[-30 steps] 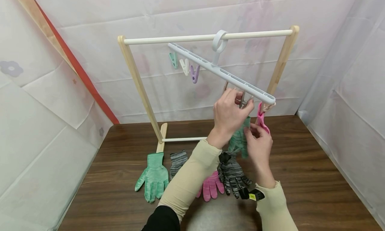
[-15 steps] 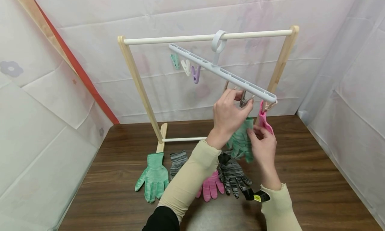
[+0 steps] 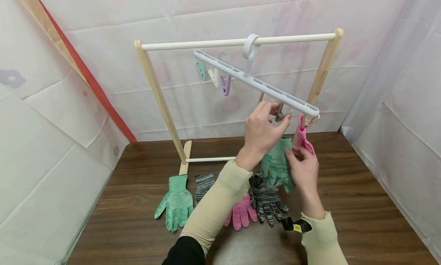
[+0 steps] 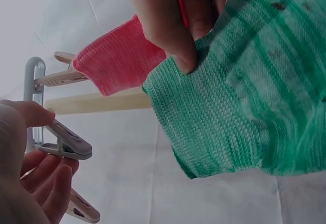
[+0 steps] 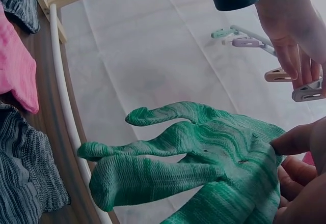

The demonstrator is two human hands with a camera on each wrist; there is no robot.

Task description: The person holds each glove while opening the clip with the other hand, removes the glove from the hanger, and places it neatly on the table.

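Observation:
My left hand (image 3: 275,113) pinches a grey clip (image 4: 66,145) under the low right end of the tilted white clip hanger (image 3: 255,83). My right hand (image 3: 293,154) pinches the cuff of a green striped glove (image 3: 277,163), fingers hanging down, just below that clip; the cuff (image 4: 229,117) is apart from the clip. Next to it a pink glove (image 3: 303,136) hangs from a beige clip (image 4: 56,76) at the hanger's end. The right wrist view shows the green glove (image 5: 193,163) with my left hand (image 5: 295,35) above it.
The hanger hangs from the white rail (image 3: 206,44) of a wooden rack on a brown table (image 3: 361,203). Green (image 3: 201,70), white (image 3: 214,76) and purple (image 3: 225,85) clips hang free. On the table lie a green glove (image 3: 176,203), a grey glove (image 3: 204,184), a pink glove (image 3: 242,215) and a dark striped glove (image 3: 267,202).
My right hand and the green glove have drifted slightly right. The hanger's low end has shifted a little right too. My left hand stays on the grey clip.

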